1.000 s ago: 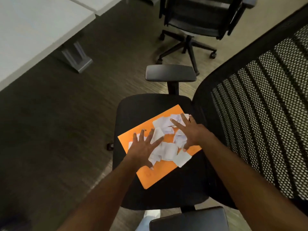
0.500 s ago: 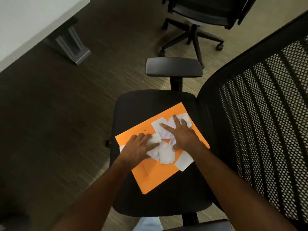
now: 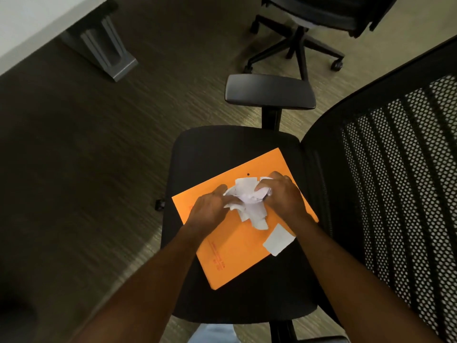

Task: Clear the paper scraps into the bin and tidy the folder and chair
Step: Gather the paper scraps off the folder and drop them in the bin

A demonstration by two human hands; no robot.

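Two hands press in on a crumpled wad of scraps (image 3: 247,199) atop the orange folder (image 3: 237,253), which lies skewed on the chair (image 3: 210,149) seat. Left hand (image 3: 210,209) curls against the wad's left side, right hand (image 3: 282,196) clutches its right, fingers bent around paper. One loose scrap (image 3: 279,240) overhangs the folder's right edge, near the right forearm.

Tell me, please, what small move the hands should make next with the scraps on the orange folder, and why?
Probably reach the right hand back for the stray scrap at the folder edge. Both hands, left hand included, already bunch the paper scraps, but that one lies apart.
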